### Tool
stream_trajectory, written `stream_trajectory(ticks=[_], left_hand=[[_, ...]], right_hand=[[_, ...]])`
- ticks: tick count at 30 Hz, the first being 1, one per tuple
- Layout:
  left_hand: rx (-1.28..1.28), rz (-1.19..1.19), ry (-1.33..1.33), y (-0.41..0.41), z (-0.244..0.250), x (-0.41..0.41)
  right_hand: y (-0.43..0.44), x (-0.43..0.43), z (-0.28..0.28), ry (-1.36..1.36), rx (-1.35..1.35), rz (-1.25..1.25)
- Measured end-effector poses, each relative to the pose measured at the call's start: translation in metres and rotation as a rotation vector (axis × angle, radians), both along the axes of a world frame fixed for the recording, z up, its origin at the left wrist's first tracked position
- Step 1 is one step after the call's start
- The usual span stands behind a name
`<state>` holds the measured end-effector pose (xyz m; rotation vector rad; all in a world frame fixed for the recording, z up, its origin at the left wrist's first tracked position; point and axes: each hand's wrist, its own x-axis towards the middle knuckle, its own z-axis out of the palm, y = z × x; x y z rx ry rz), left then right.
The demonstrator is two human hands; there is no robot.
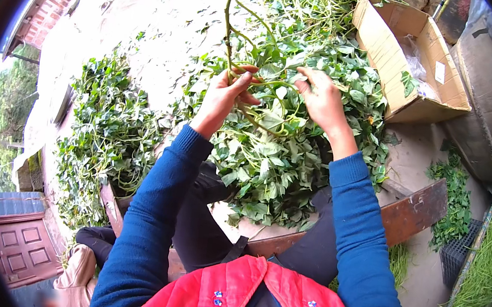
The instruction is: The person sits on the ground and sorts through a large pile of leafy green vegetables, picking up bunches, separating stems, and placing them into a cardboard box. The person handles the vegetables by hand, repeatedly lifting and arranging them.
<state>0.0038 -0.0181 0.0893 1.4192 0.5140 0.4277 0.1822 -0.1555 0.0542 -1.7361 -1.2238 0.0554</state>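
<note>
My left hand (230, 91) is closed around a green leafy vine (229, 26), whose thick stem sticks up above the fingers and whose side shoots spread to the right. At the right, my right hand (321, 98) has thumb and forefinger pinched together at a leaf on one of the shoots. Whether the fingertips fully close on it is hard to tell. Below both hands lies a large heap of leafy vines (267, 164), reaching up to and between my knees.
An open cardboard box (381, 64) with plastic bags stands upper right. Another vine pile (109, 125) lies left. A wooden bench (415, 211) is beneath me. At right are a black plastic crate (455, 261) and a tray of thin green stems (486, 264). Another person (80, 271) sits lower left.
</note>
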Motion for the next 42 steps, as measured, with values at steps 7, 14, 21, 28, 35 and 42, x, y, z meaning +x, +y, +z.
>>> stream_trajectory(ticks=[7, 14, 21, 28, 35, 42], left_hand=[[-0.022, 0.059, -0.127, 0.021, 0.001, -0.010], [-0.263, 0.229, -0.252, 0.059, -0.040, -0.034], [-0.435, 0.286, -0.290, 0.079, -0.059, -0.037], [-0.432, 0.300, -0.374, 0.091, -0.051, -0.039], [-0.407, 0.278, -0.387, 0.083, -0.045, -0.040], [-0.474, 0.172, -0.502, 0.081, -0.040, -0.038]], right_hand=[[-0.002, -0.011, 0.002, 0.186, -0.256, 0.047], [-0.017, 0.015, 0.016, 0.577, -0.268, 0.223], [-0.012, 0.017, 0.015, 0.535, -0.444, 0.245], [0.011, 0.008, 0.000, 0.236, -0.437, -0.113], [0.014, 0.033, -0.005, 0.930, 0.159, -0.639], [0.025, 0.001, -0.011, -0.011, -0.130, -0.077]])
